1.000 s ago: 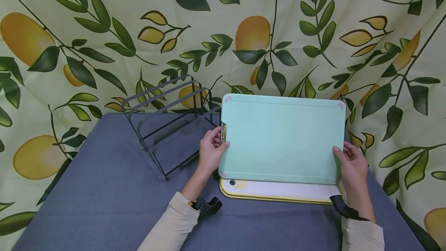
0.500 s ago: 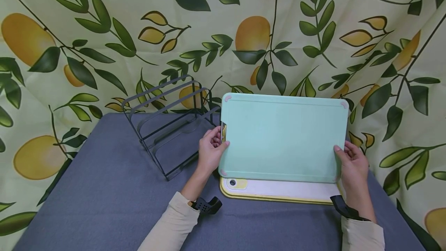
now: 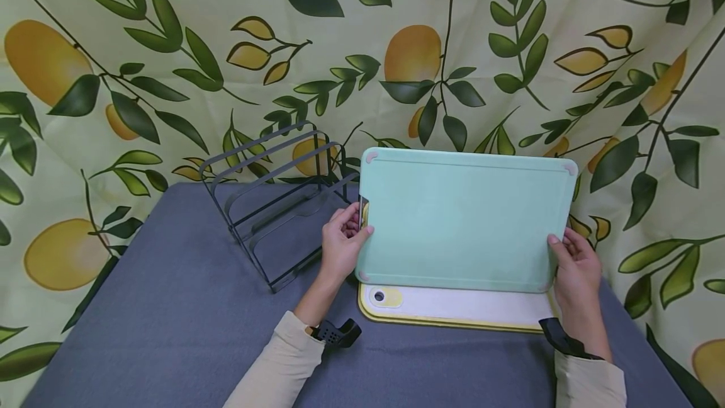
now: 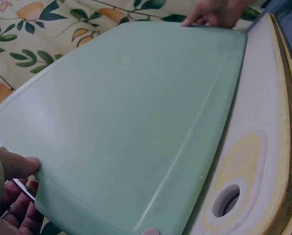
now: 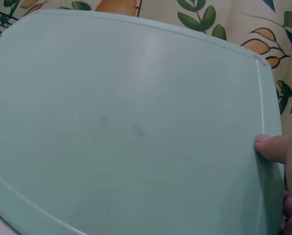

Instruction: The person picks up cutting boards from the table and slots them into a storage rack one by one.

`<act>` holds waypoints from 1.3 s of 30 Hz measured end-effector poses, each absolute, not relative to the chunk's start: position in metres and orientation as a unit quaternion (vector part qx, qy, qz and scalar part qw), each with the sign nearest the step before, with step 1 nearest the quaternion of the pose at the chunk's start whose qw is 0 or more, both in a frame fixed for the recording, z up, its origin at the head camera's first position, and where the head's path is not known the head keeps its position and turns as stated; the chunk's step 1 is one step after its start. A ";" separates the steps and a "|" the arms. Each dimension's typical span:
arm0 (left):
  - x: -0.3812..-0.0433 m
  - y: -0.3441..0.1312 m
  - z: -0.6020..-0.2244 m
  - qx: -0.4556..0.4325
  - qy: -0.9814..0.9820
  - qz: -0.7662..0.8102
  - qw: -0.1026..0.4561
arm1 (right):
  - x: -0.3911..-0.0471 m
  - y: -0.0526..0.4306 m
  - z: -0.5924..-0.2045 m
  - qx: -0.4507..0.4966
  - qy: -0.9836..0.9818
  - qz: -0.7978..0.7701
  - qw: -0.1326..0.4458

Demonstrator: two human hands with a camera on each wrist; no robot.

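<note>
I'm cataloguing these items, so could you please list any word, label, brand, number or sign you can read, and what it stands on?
There is no readable text: none on the green board, the white board, the black rack, the wristbands or the patterned curtain.
Faint smudges on the green board form no letters.
Most of the white board's face is hidden.

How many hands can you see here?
2: the left hand grips the left edge of the green board, and the right hand grips its right edge. No others show.
</note>
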State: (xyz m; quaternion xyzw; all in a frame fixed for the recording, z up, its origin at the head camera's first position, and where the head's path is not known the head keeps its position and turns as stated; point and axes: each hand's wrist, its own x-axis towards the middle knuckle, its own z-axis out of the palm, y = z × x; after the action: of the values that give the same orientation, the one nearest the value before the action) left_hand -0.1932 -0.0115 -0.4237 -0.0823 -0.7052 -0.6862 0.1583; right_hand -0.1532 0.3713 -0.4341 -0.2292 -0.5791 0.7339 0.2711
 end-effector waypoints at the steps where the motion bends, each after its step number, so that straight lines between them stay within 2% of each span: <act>1: -0.193 -0.012 -0.423 -0.083 -0.705 -0.687 0.155 | -0.153 0.371 -0.434 -0.229 -0.569 0.742 0.272; 12: -0.192 -0.013 -0.420 -0.099 -0.695 -0.696 0.151 | -0.154 0.370 -0.433 -0.217 -0.494 0.792 0.286; 21: -0.174 -0.016 -0.391 -0.112 -0.698 -0.692 0.146 | -0.153 0.369 -0.434 -0.185 -0.465 0.815 0.294; 39: -0.174 -0.019 -0.391 -0.128 -0.701 -0.691 0.121 | -0.152 0.369 -0.438 -0.144 -0.424 0.834 0.322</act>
State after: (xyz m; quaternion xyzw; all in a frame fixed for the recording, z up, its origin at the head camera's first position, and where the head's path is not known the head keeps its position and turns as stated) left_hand -0.1742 -0.0186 -0.3908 -0.1280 -0.7010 -0.6910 0.1214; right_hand -0.1524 0.3690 -0.4381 -0.1438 -0.4240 0.8341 0.3222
